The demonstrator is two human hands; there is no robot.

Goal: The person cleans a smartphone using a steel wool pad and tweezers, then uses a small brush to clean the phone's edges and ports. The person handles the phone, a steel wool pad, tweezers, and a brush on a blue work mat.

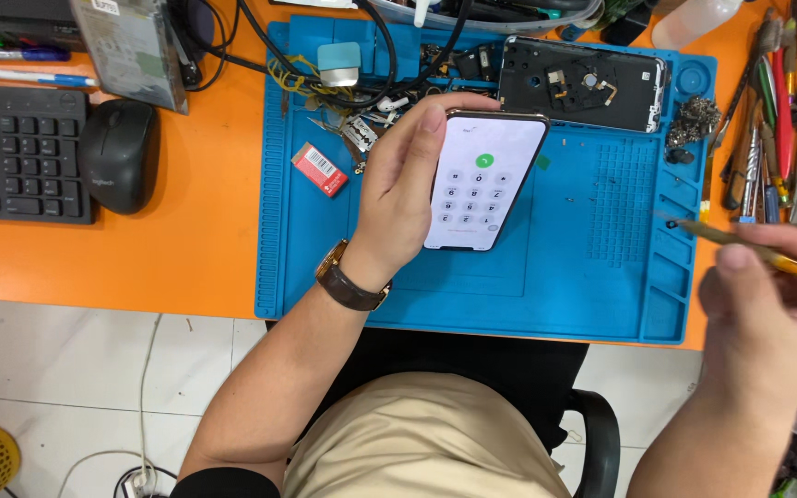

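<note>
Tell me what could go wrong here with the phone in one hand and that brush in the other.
The left hand grips the phone by its edges above the blue mat, so it could slip and drop. The right hand holds a thin brush whose tip points toward the phone; a stray sweep might smear the lit screen. The opened phone back lies nearby, and loose parts could get knocked.

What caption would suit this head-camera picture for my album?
Left hand holds a lit smartphone over a blue repair mat; right hand grips a thin tool beside an opened phone body.
</note>
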